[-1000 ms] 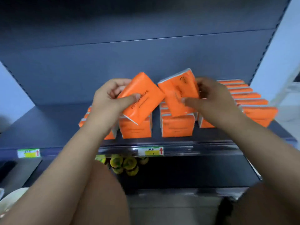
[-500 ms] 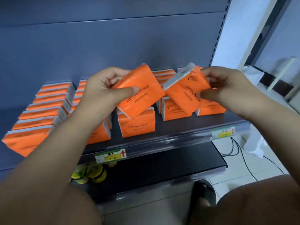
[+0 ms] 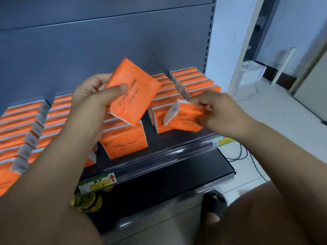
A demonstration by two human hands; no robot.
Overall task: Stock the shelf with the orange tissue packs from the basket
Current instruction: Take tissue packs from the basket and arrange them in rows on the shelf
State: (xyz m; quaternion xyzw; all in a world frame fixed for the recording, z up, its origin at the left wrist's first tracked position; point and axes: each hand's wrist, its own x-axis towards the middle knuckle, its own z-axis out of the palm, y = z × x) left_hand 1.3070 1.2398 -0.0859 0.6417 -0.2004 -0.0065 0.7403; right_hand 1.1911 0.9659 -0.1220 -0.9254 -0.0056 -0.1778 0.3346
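My left thumb [image 3: 117, 89] lies flat across the printed face of the first pack [image 3: 134, 92]. The other fingers curl behind its left edge, so my left hand [image 3: 88, 108] grips this orange tissue pack firmly. It is tilted, above the front of the middle row.

The fingers [image 3: 203, 103] of my right hand [image 3: 223, 114] are bent tight and pinch the right end of the second pack [image 3: 185, 119]. That one is low and slanted, its white end face turned left, right at the front of the right-hand row. I cannot tell whether it touches the stocked packs [image 3: 192, 80] behind it.

I judge these packs light and soft. The film wrap looks slick and the tissue inside gives under a squeeze, so a hard pinch at a corner would dent them. The best hold is thumb on one broad face and fingers on the other, close to a short end, which leaves the bottom edge free to set down.

The shelf [image 3: 168, 157] already carries several rows running from near to far, with more at the left [image 3: 21, 124]. The basket is out of view.
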